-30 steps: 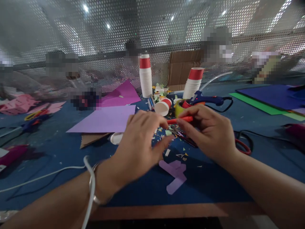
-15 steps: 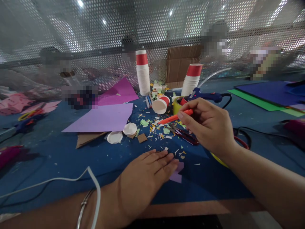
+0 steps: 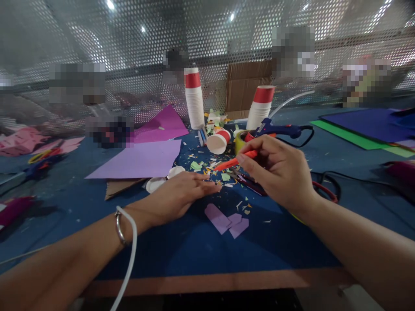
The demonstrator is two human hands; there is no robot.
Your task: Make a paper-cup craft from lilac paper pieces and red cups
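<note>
Here I am, right hand (image 3: pixel 282 175) with thumb and fingers pinched on an orange pen (image 3: pixel 231 163), its tip angled left and down over the scraps. My left hand (image 3: pixel 177 194) is open, palm down, fingers stretched toward that tip; whether they touch the table, I can't tell. Paper scraps (image 3: pixel 196 166) scatter just past my left fingertips, and a dark-handled tool (image 3: pixel 251 185) lies beside my right fingers. Nearer me than both sets of fingers, there are purple paper pieces (image 3: pixel 216 218), overlapping. Behind my left knuckles, white discs (image 3: pixel 154 185), partly covered, then a lilac sheet (image 3: pixel 139 160). Beyond the pen, a paper cup (image 3: pixel 218 143) on its side; past my right fingers, a blue glue gun (image 3: pixel 283 130). Farthest out, two cup stacks (image 3: pixel 194 108).
</note>
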